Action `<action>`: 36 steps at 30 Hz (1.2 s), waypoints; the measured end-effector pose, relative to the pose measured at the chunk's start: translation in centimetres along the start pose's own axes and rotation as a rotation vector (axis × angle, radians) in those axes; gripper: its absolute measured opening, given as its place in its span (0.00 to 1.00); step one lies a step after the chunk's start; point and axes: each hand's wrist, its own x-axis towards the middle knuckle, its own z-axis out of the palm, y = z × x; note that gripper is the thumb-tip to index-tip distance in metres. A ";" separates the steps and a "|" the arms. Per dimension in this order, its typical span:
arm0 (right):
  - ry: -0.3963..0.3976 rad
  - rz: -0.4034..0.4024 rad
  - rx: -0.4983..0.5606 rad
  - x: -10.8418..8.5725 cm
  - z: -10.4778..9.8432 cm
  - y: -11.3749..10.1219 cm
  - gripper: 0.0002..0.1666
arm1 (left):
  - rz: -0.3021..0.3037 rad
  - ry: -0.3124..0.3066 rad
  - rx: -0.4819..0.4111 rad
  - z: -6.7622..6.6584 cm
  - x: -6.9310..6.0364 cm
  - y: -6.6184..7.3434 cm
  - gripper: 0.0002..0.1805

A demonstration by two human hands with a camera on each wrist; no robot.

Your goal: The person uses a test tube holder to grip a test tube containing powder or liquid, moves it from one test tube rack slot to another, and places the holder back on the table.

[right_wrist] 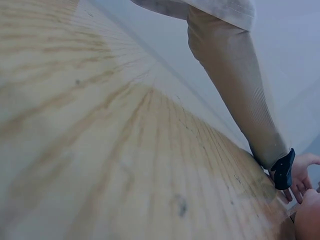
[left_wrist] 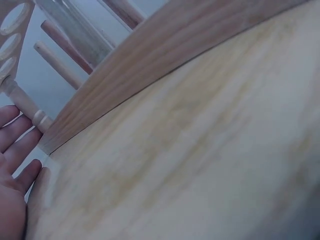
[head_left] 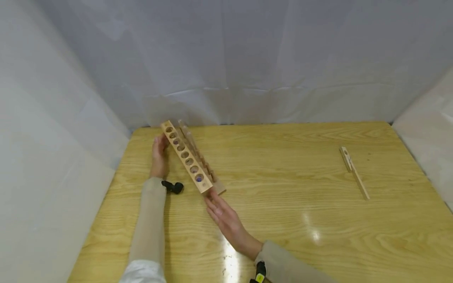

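Sleeves (head_left: 152, 220) are lying over the table (head_left: 301, 165), one on each arm, closest to the camera. Past them, a wood rack (head_left: 187, 158) is standing near the back left corner, its near end slanting toward the right hand (head_left: 230, 224). That hand is pointing its fingers out straight, and the tips are touching the rack's near end. The left hand (head_left: 160, 157) is sitting by the far end, its fingers spreading a little and not curling round anything; whether it is touching the wood, I cannot tell.

Since neither hand is really gripping, the rack could be slipping or turning crooked if one hand is pushing harder. Its far end is standing close to the back edge, so a big push could be bumping it into the hanging sheet (head_left: 226, 59). A clear tube (left_wrist: 82, 30) is standing up among the pegs (left_wrist: 57, 65); if the rack is tipping, that tube could be coming loose, and it could be breaking if it is glass. Far off on the right, a clip (head_left: 355, 173) is lying by itself, well apart from both hands, so it is probably not getting in the way.
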 end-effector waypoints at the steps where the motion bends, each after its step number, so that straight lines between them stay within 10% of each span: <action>1: 0.002 -0.006 0.008 0.0 0.0 0.0 0.39 | 0.002 0.003 -0.005 0.0 0.0 0.0 0.39; 19: 0.119 -0.099 -0.091 1.0 -1.9 -0.6 0.38 | 0.016 0.093 -0.052 0.1 -1.2 -0.2 0.36; 29: 0.208 0.090 -0.477 1.4 -1.9 -1.4 0.37 | 0.112 0.099 -0.066 0.5 -1.8 -0.2 0.35; 36: 0.207 0.132 -0.743 0.8 -0.9 -1.2 0.41 | 0.022 0.110 -0.097 0.8 -2.1 0.1 0.34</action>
